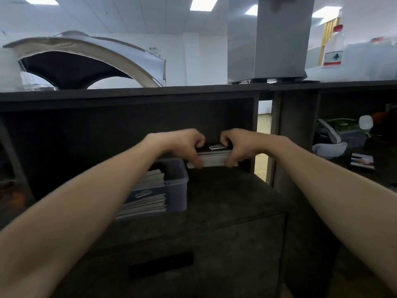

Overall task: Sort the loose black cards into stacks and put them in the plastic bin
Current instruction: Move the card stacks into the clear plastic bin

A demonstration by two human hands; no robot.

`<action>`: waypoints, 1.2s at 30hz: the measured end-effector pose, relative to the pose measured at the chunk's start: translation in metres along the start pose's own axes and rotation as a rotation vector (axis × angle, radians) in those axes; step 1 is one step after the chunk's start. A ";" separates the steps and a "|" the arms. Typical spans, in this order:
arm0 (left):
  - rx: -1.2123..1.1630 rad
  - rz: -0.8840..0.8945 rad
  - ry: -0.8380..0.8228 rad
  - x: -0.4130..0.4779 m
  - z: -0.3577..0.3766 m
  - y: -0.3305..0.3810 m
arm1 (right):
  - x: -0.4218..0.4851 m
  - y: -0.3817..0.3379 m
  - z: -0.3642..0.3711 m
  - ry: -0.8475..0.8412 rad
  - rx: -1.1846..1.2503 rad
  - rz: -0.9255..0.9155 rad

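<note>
A thick stack of black cards [214, 157] with pale edges and a white logo on top stands on the dark cabinet top [232, 196], just right of the plastic bin. My left hand [184, 145] grips its left end and my right hand [238, 145] grips its right end, fingers curled over the top and thumbs down the front. The clear plastic bin [178, 190] sits to the left and holds stacks of the same cards [148, 196], partly hidden by my left forearm.
A dark shelf board [129, 93] hangs low over the nook. A drawer front with a slot handle [161, 265] lies below. To the right, another nook holds a white headset [328, 147] and a small photo card [362, 161]. A grey box [268, 39] stands on top.
</note>
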State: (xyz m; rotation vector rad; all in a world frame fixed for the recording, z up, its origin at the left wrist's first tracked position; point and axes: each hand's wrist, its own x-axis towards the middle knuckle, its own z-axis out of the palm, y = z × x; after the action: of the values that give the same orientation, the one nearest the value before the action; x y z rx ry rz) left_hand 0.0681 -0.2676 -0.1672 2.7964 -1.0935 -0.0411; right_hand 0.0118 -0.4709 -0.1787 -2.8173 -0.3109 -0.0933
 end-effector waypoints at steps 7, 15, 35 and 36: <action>-0.006 -0.230 0.010 -0.085 -0.032 -0.081 | 0.053 -0.102 0.025 -0.077 0.166 -0.136; -0.082 -0.307 -0.078 -0.118 0.000 -0.133 | 0.079 -0.133 0.073 -0.303 0.309 -0.064; -0.131 -0.462 0.120 -0.111 0.064 -0.130 | 0.075 -0.159 0.121 -0.028 0.030 0.055; -0.120 -0.462 0.117 -0.111 0.065 -0.131 | 0.074 -0.160 0.123 -0.027 0.018 0.038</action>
State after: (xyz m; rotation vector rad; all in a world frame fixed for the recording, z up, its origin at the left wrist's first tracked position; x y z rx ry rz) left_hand 0.0699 -0.1049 -0.2523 2.8330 -0.3899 0.0096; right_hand 0.0517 -0.2694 -0.2416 -2.8071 -0.2628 -0.0433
